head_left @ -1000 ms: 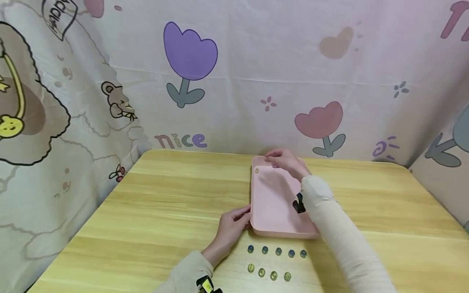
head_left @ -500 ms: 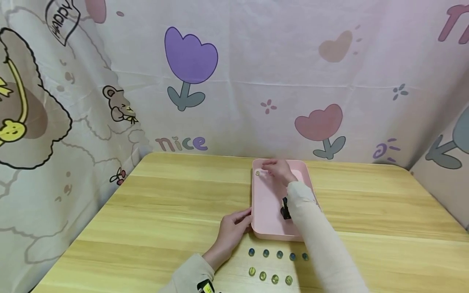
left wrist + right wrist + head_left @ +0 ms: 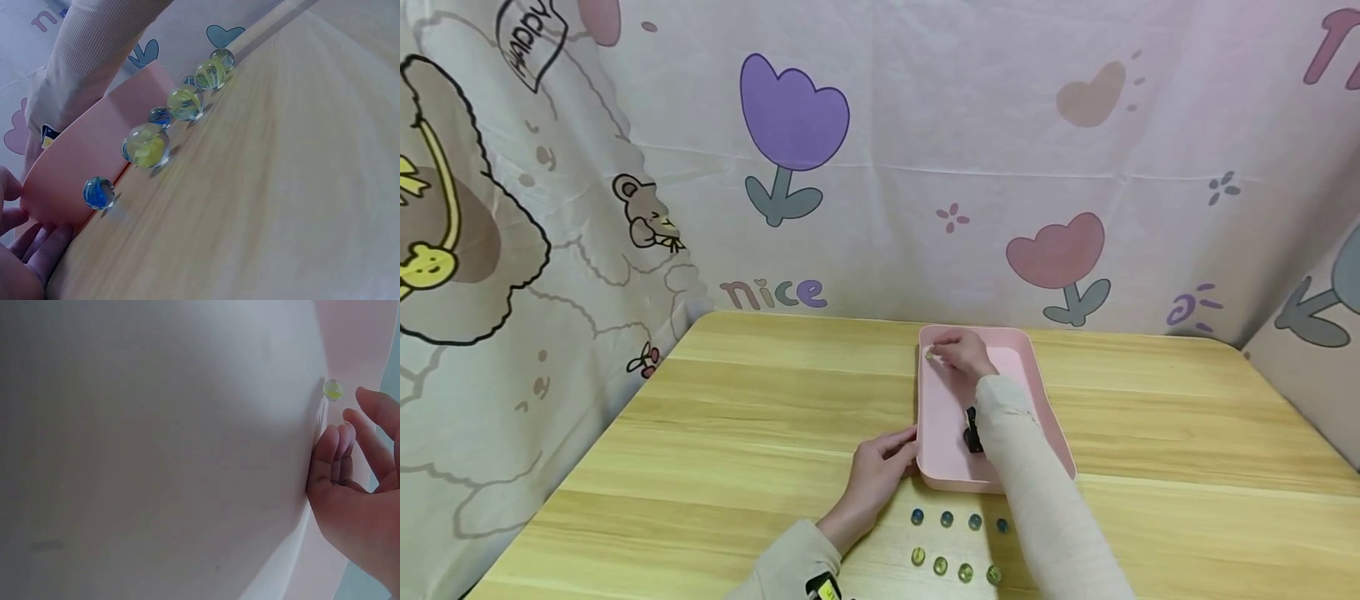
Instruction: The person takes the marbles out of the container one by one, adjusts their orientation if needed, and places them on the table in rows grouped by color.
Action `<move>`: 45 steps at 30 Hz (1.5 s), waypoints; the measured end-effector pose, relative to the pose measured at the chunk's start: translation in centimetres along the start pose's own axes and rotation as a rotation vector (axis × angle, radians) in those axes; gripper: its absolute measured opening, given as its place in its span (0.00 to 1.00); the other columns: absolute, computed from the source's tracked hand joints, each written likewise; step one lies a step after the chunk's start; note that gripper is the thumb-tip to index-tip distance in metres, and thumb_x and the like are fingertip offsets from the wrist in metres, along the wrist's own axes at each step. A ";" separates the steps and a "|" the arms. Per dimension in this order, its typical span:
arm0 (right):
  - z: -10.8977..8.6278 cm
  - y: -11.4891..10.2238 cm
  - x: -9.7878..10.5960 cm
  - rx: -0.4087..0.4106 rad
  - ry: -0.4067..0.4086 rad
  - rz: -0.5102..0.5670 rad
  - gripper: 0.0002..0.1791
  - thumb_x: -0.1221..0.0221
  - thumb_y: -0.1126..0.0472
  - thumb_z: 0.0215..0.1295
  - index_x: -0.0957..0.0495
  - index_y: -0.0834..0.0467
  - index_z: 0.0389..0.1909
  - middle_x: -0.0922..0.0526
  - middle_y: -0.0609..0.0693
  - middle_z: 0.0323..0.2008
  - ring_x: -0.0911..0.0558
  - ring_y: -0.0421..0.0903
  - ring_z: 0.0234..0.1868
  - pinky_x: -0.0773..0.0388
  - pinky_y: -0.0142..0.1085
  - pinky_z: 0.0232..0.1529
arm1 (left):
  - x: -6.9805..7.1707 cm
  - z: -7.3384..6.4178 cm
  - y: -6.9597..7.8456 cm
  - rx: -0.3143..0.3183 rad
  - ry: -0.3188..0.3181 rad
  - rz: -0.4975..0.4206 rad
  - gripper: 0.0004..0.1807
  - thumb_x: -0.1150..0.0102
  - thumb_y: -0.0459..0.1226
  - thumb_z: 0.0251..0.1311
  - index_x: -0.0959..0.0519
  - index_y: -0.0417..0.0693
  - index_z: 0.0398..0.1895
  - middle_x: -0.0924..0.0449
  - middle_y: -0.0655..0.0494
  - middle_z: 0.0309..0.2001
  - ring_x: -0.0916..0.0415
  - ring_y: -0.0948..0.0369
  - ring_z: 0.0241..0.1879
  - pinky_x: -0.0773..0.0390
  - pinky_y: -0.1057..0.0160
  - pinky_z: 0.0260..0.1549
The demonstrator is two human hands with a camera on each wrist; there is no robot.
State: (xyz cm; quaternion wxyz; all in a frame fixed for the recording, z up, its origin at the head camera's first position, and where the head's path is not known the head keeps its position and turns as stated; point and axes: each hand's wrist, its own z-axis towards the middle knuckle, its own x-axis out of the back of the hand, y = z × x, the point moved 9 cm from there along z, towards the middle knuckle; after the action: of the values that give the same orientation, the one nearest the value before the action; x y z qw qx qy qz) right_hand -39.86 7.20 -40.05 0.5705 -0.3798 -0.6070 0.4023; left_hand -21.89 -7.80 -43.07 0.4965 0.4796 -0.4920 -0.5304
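A small clear-and-yellow marble (image 3: 333,390) lies in the far left corner of a pink tray (image 3: 943,417). Reaching into the tray, my right hand (image 3: 964,354) has its thumb and forefinger extended toward that marble. In the right wrist view, a gap shows between those fingertips and the marble, and the other fingers are curled in near the tray floor. My left hand (image 3: 876,471) rests on the table with its fingers touching the tray's left side near the front corner. The left wrist view shows its fingertips (image 3: 14,219) against the pink wall.
In front of the tray, a row of blue marbles (image 3: 947,519) lies on the wooden table (image 3: 760,417). Nearer still is a row of yellow-green marbles (image 3: 941,566). My right sleeve (image 3: 1052,492) crosses the tray's front edge. A printed cloth (image 3: 895,100) hangs behind the table.
My right hand has come down from the tray's far rim and moved left to the marble in the corner. The rightmost blue marble is now hidden by the sleeve. My left hand stays put.
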 end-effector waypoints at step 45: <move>-0.3 -1.2 -0.8 0.097 -0.031 -0.262 0.04 0.36 0.69 0.55 0.19 0.68 0.29 0.24 0.48 0.21 0.30 0.40 0.24 0.31 0.28 0.24 | -0.1 -0.2 -0.2 0.005 -0.006 -0.036 0.18 0.42 0.33 0.65 0.23 0.34 0.56 0.23 0.39 0.54 0.19 0.54 0.43 0.17 0.67 0.40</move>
State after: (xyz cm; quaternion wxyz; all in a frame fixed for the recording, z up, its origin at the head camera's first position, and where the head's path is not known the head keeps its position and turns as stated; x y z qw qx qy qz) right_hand -39.51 6.01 -39.27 0.6262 -0.2632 -0.6400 0.3591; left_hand -21.74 -7.71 -43.25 0.4840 0.4880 -0.4863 -0.5396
